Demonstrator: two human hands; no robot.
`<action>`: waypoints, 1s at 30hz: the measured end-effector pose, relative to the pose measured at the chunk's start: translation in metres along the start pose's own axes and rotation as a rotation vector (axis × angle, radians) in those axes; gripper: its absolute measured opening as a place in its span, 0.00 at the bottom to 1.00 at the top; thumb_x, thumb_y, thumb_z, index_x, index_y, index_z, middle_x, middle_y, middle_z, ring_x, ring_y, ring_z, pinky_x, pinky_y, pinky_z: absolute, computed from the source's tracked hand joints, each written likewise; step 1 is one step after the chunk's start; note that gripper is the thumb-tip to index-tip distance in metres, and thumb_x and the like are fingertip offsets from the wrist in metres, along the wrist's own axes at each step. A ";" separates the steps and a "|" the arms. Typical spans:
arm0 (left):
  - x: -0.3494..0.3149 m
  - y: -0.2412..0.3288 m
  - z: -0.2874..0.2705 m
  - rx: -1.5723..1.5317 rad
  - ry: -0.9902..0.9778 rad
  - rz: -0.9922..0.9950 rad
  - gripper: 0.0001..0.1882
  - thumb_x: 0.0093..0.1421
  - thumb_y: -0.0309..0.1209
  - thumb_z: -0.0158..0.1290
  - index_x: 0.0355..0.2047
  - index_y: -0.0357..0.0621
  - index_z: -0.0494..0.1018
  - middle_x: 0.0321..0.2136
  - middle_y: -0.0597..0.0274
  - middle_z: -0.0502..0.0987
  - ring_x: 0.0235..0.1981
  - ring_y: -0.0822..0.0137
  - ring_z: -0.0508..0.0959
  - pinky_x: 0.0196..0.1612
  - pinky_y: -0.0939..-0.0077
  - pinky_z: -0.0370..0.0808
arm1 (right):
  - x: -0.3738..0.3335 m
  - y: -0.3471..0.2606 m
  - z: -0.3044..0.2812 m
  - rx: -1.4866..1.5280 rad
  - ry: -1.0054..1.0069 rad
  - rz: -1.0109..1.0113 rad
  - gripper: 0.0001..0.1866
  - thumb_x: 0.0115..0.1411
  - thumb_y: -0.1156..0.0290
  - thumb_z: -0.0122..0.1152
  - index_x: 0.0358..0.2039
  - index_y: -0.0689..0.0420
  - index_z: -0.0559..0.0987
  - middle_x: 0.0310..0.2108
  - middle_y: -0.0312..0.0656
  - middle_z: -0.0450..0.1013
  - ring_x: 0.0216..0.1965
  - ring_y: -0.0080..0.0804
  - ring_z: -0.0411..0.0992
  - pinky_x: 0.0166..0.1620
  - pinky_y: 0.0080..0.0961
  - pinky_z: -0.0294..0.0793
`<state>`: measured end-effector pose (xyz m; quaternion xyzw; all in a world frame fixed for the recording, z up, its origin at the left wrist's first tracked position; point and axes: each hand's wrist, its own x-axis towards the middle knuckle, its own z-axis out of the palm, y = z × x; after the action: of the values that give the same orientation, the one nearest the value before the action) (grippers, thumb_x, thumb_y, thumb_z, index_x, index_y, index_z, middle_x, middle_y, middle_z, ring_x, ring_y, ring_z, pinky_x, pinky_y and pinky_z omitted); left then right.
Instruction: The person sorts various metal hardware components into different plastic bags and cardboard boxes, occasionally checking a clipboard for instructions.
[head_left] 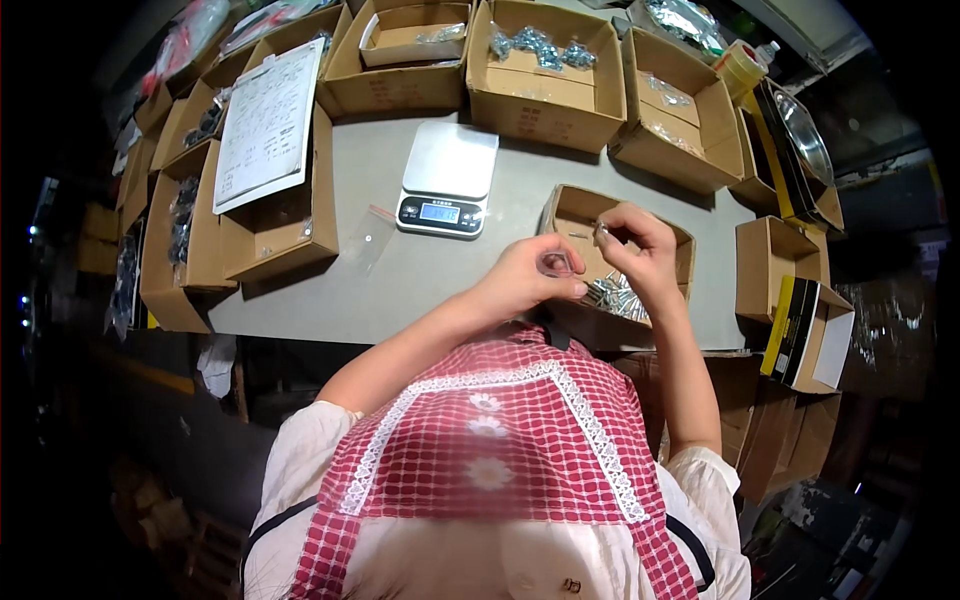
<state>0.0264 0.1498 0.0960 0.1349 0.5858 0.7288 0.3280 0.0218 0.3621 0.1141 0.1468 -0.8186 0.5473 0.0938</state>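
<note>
Over the near part of an open cardboard box (685, 265), my two hands are raised close together. My left hand (530, 275) is closed, fingers curled round a small clear piece that looks like plastic; its exact kind is hard to see. My right hand (645, 255) pinches a small shiny metal piece (602, 231) between thumb and fingertips, mostly hidden by them. Below the hands, a heap of silvery screws or bolts (618, 297) lies in the box. Left of it stands a white digital scale (450, 165) with a lit display; its plate is bare.
Cardboard boxes with small parts, including one with bluish metal pieces (545, 48), line the table's far side. A clipboard with a written sheet (265, 125) rests on boxes at left. A flat clear bag (378, 240) lies by the scale. Tape rolls (740, 68) stand far right.
</note>
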 end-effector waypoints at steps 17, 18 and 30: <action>0.000 -0.005 0.001 0.061 0.013 0.017 0.13 0.55 0.30 0.65 0.38 0.42 0.75 0.31 0.69 0.75 0.34 0.78 0.72 0.40 0.83 0.70 | -0.005 0.102 0.000 -1.023 -0.362 0.119 0.09 0.50 0.70 0.61 0.30 0.62 0.78 0.30 0.53 0.75 0.36 0.54 0.76 0.39 0.46 0.76; 0.000 -0.006 0.001 0.065 0.010 0.012 0.13 0.55 0.30 0.65 0.38 0.42 0.75 0.31 0.69 0.75 0.34 0.78 0.72 0.40 0.83 0.70 | -0.005 0.104 0.000 -1.026 -0.384 0.096 0.09 0.50 0.70 0.61 0.30 0.61 0.78 0.30 0.52 0.75 0.35 0.53 0.76 0.38 0.46 0.76; -0.002 -0.015 0.007 0.105 0.013 0.012 0.14 0.55 0.29 0.65 0.39 0.41 0.75 0.33 0.67 0.77 0.36 0.77 0.74 0.42 0.81 0.72 | 0.002 0.075 0.003 -0.750 -0.153 0.080 0.13 0.44 0.62 0.62 0.25 0.60 0.79 0.26 0.45 0.75 0.30 0.47 0.75 0.33 0.42 0.74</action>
<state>0.0368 0.1551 0.0847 0.1505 0.6244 0.7000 0.3122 -0.0059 0.3857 0.0486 0.1105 -0.9717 0.2007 0.0581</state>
